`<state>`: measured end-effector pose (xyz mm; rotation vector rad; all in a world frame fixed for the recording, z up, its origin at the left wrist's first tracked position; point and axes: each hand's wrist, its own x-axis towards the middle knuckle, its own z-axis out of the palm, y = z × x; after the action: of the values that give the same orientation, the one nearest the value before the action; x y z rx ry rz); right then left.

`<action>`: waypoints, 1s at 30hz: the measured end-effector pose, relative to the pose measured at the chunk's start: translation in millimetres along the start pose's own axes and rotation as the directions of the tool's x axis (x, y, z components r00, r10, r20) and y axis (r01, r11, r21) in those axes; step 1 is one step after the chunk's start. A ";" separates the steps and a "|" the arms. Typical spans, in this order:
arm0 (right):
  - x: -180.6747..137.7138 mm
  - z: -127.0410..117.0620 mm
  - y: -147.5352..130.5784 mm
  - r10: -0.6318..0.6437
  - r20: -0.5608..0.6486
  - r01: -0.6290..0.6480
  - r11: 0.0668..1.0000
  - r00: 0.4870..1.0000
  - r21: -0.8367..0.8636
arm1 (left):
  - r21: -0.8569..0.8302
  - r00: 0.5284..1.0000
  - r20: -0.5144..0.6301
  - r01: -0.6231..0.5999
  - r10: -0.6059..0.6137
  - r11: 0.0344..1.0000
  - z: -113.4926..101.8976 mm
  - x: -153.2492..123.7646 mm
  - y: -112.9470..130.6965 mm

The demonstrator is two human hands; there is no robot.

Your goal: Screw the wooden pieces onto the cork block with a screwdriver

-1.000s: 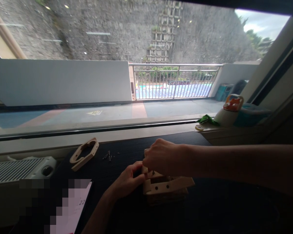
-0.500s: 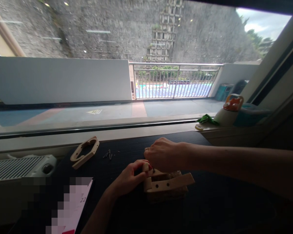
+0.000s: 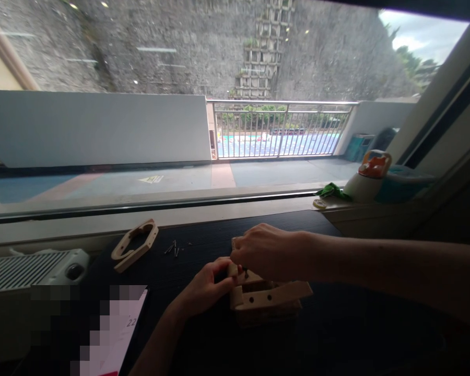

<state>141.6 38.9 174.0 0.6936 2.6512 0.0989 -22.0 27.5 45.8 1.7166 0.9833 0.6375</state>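
Note:
A pale wooden frame (image 3: 292, 292) with dark round holes rests on a brownish block or bundle (image 3: 266, 316) on the dark table. My left hand (image 3: 206, 284) pinches the frame's rounded left end between thumb and fingers. Over the frame, my right hand (image 3: 254, 250) is closed in a fist, its back turned to me. Below it a short, thin, dark shaft (image 3: 246, 272) stands upright against the wood. What the right hand grips is hidden by the hand itself.
A second wooden frame (image 3: 135, 245) and several loose screws (image 3: 175, 249) lie at the table's far left. A sheet or screen (image 3: 119, 334), partly blurred out, is at the near left, by a white heater (image 3: 35, 269). A white bottle with orange top (image 3: 370, 177) and green cloth (image 3: 332, 191) stand on the sill.
My right fist has turned slightly and sits a little lower over the frame. The left hand keeps its hold, and the frame stays in nearly the same place.

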 end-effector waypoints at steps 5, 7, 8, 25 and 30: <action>0.2 4.0 6.4 0.059 0.002 -0.059 0.997 0.998 0.054 | -0.023 1.000 0.005 -0.019 0.020 1.000 0.3 1.3 -1.5; -1.0 3.0 7.8 0.079 0.008 -0.079 0.994 0.997 0.074 | -0.030 1.000 0.008 -0.024 0.024 0.999 0.4 1.8 -2.5; -1.9 2.2 8.1 0.089 0.011 -0.090 0.993 0.996 0.079 | -0.034 1.000 0.008 -0.022 0.022 0.999 0.4 1.8 -2.9; -4.4 9.6 8.9 0.011 -0.102 -0.004 0.998 0.995 0.070 | -0.004 1.000 -0.003 -0.012 0.012 1.000 -0.4 2.4 -0.3; -4.1 9.0 10.2 0.083 -0.078 -0.075 0.993 0.994 0.092 | -0.015 0.999 0.007 -0.041 0.041 0.999 0.2 3.3 -2.9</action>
<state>153.1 45.5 168.8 0.8410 2.7195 0.0317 -21.0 30.6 42.9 1.7283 0.9386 0.6633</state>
